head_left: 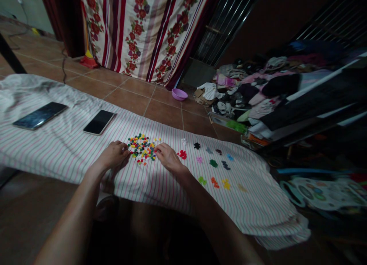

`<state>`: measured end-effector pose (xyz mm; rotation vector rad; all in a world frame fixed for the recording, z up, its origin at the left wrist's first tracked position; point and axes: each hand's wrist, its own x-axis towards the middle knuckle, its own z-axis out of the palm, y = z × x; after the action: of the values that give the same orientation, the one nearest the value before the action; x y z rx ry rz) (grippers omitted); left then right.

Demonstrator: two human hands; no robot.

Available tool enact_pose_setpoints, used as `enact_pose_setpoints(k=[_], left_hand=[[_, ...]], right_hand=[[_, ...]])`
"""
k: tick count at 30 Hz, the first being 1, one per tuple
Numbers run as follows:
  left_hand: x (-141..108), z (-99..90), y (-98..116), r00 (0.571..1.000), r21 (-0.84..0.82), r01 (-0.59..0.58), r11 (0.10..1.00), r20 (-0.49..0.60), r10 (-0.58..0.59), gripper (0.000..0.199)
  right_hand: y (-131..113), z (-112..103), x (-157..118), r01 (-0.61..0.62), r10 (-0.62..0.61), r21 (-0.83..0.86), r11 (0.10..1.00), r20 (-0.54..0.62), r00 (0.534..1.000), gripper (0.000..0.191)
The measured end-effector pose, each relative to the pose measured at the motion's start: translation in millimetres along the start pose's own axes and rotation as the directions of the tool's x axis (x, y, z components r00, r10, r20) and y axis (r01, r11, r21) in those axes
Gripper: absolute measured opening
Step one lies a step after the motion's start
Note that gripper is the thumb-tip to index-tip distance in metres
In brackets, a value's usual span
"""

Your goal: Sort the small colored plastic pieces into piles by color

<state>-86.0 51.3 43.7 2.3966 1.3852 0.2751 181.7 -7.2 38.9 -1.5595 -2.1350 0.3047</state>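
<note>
A mixed pile of small coloured pieces (142, 147) in red, yellow, green, orange and white lies on a striped cloth (160, 185). My left hand (114, 154) rests at the pile's left edge, fingers curled together; whatever they may hold is hidden. On the pile's right edge, my right hand (168, 156) has thumb and fingertips pinched, and I cannot make out what is between them. Right of that hand sit small single-colour groups, among them red pieces (182, 154), black pieces (196, 146), green pieces (213, 163), orange pieces (215, 182) and yellow pieces (226, 184).
Two dark-screened devices, a larger one (40, 115) and a phone (99, 122), lie on the cloth at left. Beyond it, a purple basin (179, 94) stands on the tiled floor near a flowered curtain (137, 32). Heaped clothes (252, 85) fill the right back.
</note>
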Motion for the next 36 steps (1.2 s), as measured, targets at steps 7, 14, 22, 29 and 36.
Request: enact_pose_setpoints(k=[7,14,22,29,36], left_hand=[[-1.4,-6.6,5.1,0.999,0.008,-0.014,1.000,0.038,0.014,0.038],[-4.6,-7.0,3.3,1.000,-0.017,0.013,1.000,0.028,-0.012,0.038],[-3.1,-7.0,3.9,0.999,0.029,0.023,0.999,0.049,-0.024,0.042],[-3.3,-7.4,4.1,0.997,0.023,0.032,0.999,0.068,-0.033,0.046],[-2.6,-9.8,5.4,0.995,0.049,0.024,0.999,0.092,-0.028,0.047]], right_hand=[[-2.8,3.6,-9.5,-0.102,0.124,0.144,0.984,-0.146,0.982,0.014],[8.0,-13.9,-29.5,-0.208,0.234,0.146,0.967,-0.189,0.954,0.014],[39.5,-43.0,-53.3,-0.372,0.382,0.095,0.923,-0.318,0.867,0.014],[59.4,-54.5,-68.4,-0.469,0.435,-0.032,0.883,-0.325,0.840,0.016],[61.6,-51.3,-73.9,-0.497,0.457,-0.058,0.866,-0.314,0.832,0.012]])
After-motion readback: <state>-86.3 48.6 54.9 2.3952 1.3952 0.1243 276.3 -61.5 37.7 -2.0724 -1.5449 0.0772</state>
